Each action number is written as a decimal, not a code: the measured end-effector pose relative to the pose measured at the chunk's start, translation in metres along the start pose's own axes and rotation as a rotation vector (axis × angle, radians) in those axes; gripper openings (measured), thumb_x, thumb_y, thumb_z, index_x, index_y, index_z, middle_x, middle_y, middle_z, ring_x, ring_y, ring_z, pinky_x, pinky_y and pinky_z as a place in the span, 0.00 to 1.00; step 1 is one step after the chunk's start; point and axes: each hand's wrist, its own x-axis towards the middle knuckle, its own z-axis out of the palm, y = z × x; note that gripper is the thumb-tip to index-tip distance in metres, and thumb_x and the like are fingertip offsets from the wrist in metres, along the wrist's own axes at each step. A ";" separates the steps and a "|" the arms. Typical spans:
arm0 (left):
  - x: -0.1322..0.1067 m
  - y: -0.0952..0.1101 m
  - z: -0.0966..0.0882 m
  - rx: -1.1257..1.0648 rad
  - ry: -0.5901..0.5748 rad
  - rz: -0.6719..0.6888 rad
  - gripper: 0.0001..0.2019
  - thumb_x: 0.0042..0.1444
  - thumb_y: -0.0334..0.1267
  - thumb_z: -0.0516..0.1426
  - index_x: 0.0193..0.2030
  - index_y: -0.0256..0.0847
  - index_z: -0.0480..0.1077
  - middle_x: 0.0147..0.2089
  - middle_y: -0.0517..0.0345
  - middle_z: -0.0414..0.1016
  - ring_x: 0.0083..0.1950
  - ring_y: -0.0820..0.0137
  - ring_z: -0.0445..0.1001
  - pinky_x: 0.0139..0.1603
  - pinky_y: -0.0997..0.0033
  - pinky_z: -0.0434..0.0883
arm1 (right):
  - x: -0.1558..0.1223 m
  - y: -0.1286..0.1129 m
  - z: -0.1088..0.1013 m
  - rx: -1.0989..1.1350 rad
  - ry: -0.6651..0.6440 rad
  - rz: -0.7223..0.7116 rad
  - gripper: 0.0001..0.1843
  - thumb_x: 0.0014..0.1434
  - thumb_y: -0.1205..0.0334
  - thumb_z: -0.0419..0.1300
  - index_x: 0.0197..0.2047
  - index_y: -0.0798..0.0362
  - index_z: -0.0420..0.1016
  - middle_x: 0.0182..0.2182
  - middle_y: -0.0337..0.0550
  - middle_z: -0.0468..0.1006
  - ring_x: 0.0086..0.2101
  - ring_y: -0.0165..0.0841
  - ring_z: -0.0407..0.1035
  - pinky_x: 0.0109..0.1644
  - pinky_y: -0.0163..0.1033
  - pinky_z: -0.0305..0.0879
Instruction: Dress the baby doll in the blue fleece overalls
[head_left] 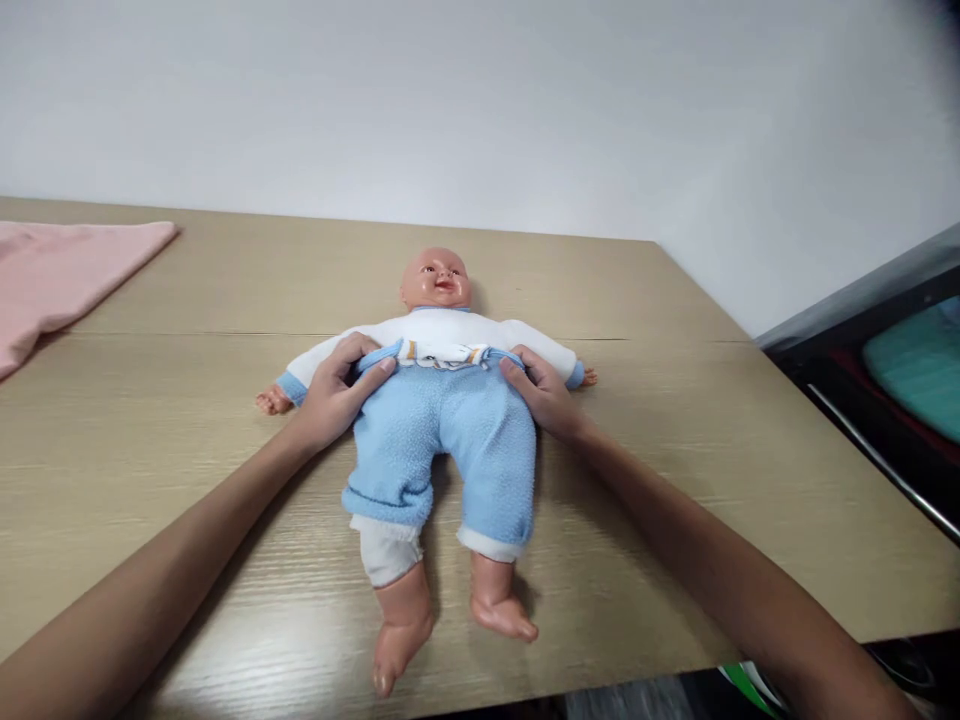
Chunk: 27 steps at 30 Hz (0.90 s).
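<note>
A baby doll (436, 280) lies on its back on the wooden table (675, 420), head toward the wall. It wears a white top and light blue fleece trousers (450, 440). My left hand (337, 392) pinches the trousers' waistband at the doll's right hip. At the other hip my right hand (541, 392) grips the same waistband. Both bare feet stick out toward me, and a white inner cuff shows under one trouser leg.
A pink cloth (60, 275) lies at the table's far left. To the right, beyond the table edge, stands a dark bin or shelf (885, 420) holding something teal. A white wall runs behind the table.
</note>
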 end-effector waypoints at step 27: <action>0.002 -0.018 0.011 -0.198 0.187 -0.093 0.20 0.68 0.60 0.67 0.46 0.44 0.75 0.41 0.59 0.75 0.44 0.64 0.70 0.47 0.67 0.67 | 0.002 0.013 0.025 0.119 0.350 -0.009 0.16 0.73 0.42 0.64 0.49 0.45 0.76 0.42 0.41 0.79 0.44 0.41 0.73 0.56 0.47 0.70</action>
